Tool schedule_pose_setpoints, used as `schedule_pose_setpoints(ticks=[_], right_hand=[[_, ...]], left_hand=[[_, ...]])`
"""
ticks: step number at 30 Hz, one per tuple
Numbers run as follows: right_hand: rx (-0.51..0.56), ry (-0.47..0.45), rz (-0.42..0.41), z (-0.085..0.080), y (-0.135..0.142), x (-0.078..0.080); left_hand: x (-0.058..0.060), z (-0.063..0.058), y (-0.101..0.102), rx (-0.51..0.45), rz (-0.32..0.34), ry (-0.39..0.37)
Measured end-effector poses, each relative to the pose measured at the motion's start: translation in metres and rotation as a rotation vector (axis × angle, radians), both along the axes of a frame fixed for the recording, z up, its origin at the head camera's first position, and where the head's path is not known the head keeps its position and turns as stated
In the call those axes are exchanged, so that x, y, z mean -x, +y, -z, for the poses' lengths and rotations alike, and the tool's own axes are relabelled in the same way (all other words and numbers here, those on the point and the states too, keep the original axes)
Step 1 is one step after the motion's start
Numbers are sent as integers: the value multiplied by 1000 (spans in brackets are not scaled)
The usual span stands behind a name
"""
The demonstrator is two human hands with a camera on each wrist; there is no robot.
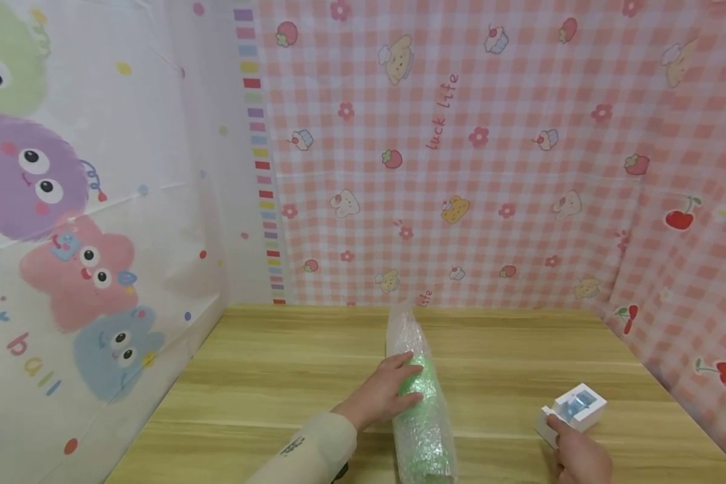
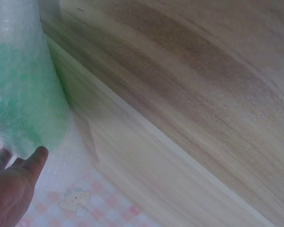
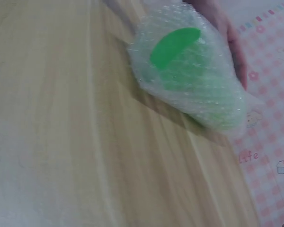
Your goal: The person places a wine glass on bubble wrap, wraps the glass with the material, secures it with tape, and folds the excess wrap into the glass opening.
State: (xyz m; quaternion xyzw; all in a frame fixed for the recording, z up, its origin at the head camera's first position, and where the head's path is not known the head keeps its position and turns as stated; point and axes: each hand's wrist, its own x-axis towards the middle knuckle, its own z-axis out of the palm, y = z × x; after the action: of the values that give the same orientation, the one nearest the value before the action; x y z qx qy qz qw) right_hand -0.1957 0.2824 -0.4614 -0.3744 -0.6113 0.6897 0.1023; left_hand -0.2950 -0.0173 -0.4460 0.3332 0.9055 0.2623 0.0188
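Note:
A long bundle of bubble wrap [image 1: 426,437] with something green inside lies lengthwise on the table. My left hand [image 1: 387,390] rests on its upper side from the left, fingers spread; in the left wrist view the fingertips of that hand [image 2: 14,189] touch the wrap. The right wrist view shows the bundle's near end [image 3: 189,71], where a bright green patch shows through. To the right, my right hand [image 1: 581,457] grips the near end of a small white tape dispenser [image 1: 589,396] with a bluish roll in it.
The wood-grain table [image 1: 266,376] spreads around the bundle. Behind it hangs a pink checked cloth [image 1: 363,175], which also covers the right side. A white cloth with cartoon figures [image 1: 157,134] hangs on the left.

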Motion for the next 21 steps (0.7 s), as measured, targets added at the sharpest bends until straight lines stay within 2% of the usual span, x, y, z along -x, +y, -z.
schedule_pose_setpoints(ticks=[5, 13, 21], right_hand=[[-26, -44, 45, 6, -8, -1], [-77, 0, 27, 17, -14, -3], [-1, -15, 42, 18, -14, -1]], left_hand=[[0, 0, 0, 1, -3, -3], [-2, -1, 0, 8, -5, 8], [-2, 0, 0, 8, -4, 19]])
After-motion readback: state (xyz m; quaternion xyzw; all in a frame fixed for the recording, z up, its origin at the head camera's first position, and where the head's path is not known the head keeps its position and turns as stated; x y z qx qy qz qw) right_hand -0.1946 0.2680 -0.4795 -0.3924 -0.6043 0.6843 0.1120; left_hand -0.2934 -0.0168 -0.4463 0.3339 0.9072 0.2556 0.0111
